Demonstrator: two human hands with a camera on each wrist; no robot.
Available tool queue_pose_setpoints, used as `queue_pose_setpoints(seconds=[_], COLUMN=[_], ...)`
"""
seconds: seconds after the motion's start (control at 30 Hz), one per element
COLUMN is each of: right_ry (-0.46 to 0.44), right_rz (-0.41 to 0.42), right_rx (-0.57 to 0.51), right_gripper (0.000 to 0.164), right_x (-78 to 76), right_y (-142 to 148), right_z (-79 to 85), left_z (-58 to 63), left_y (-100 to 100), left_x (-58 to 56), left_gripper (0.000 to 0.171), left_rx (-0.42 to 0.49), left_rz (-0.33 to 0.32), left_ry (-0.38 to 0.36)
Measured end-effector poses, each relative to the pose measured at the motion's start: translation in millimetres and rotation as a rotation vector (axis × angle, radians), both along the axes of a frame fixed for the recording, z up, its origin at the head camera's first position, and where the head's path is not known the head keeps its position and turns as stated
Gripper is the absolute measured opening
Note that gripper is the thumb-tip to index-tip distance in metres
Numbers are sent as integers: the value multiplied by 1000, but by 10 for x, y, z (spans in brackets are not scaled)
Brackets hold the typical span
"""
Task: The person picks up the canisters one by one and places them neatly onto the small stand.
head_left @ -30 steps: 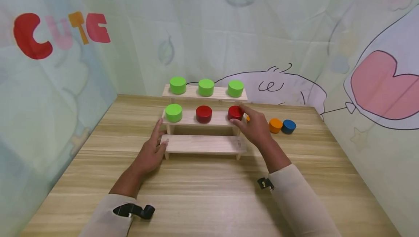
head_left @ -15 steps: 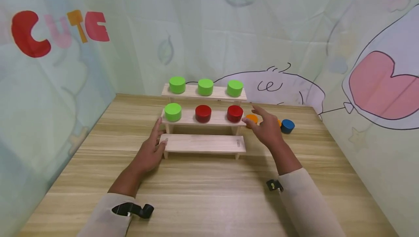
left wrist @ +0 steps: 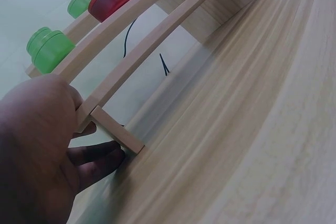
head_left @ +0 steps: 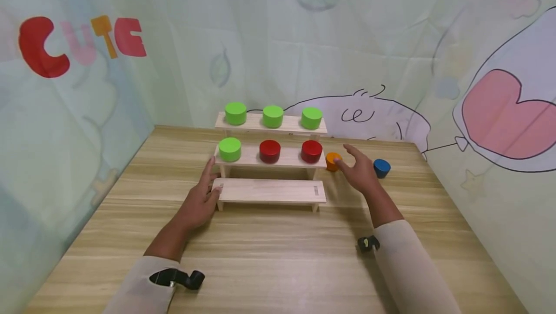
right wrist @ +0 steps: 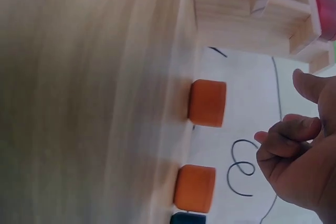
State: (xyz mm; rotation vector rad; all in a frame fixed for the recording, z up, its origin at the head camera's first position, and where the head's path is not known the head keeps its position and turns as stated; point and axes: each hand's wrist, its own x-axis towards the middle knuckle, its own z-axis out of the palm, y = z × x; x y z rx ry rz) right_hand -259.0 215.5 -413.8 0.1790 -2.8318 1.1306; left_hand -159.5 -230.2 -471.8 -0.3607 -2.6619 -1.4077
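My left hand point(head_left: 199, 206) holds the left end of a three-step wooden rack point(head_left: 269, 190), its thumb on the lowest step. In the left wrist view, the fingers point(left wrist: 97, 169) bend in beside the rack's leg. Three green discs stand along the top step, a green disc point(head_left: 229, 149) and two red discs point(head_left: 270, 152) along the middle one. My right hand point(head_left: 361, 173), holding nothing, hovers right of the rack with thumb and index finger apart. Its thumb overlaps an orange disc point(head_left: 332, 161) in the head view. The right wrist view shows a second orange disc point(right wrist: 195, 188), hidden from the head camera.
A blue disc point(head_left: 382, 168) stands on the wooden table point(head_left: 278, 261), just right of my right hand. Printed cloth backdrops point(head_left: 260, 34) rise close behind the rack and along both sides of the table.
My right hand has let go of the right-hand red disc on the middle step and moved right, over the orange discs. The left hand stays on the rack.
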Motion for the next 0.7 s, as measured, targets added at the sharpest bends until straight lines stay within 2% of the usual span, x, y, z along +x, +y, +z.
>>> queue_pose_setpoints(seconds=[0.3,0.47,0.7], right_ry=[-139,-234,-246], right_rz=[8,-31,-26], right_rx=[-99,-151,-168], right_gripper=[69,71,73], right_x=[-175,-229,-294], right_y=[27,-3,-27], right_z=[-82,-73,-111], left_z=[13,41,39], left_y=[-6,-10,-20], left_x=[17,28,30], left_gripper=[78,75,76], left_rx=[13,19,30], left_rz=[1,-2,-3], left_ry=[-21,-35,-42])
